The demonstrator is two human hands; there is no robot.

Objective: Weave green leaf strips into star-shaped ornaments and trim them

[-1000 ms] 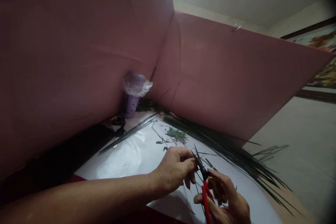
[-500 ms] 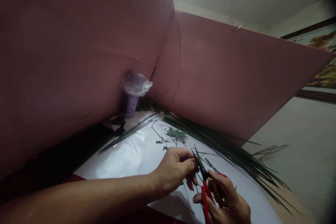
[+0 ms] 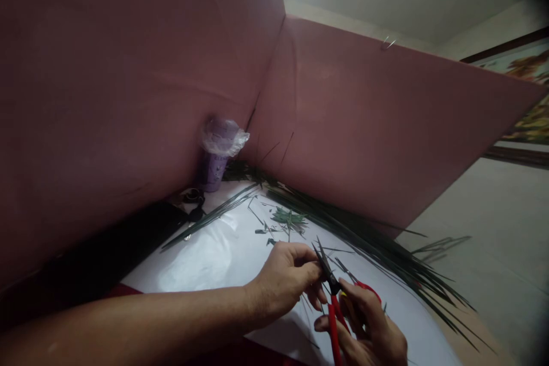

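Observation:
My right hand (image 3: 371, 323) grips a pair of scissors (image 3: 333, 286) with red handles and dark blades; the blades stand slightly apart, pointing up beside my left fingertips. With thumb and fingers pinched together, my left hand (image 3: 289, 274) holds a thin green leaf strip (image 3: 322, 309), mostly hidden by the fingers and scissors. Just beyond my right hand lies a second pair of scissors (image 3: 364, 286), red with some yellow. A small fan-shaped bunch of cut green leaves (image 3: 289, 217) rests on the white sheet (image 3: 201, 263), with small trimmings around it.
Long green leaves (image 3: 355, 229) lie along the right edge, with a thinner bundle (image 3: 210, 214) at the left. A purple cup (image 3: 214, 171) with clear plastic over it stands in the back corner. Pink panels (image 3: 343, 114) rise behind. A black object (image 3: 128, 240) lies at left.
The right hand and its scissors have shifted very slightly, showing more of the second pair's red handle. The left hand stays almost still.

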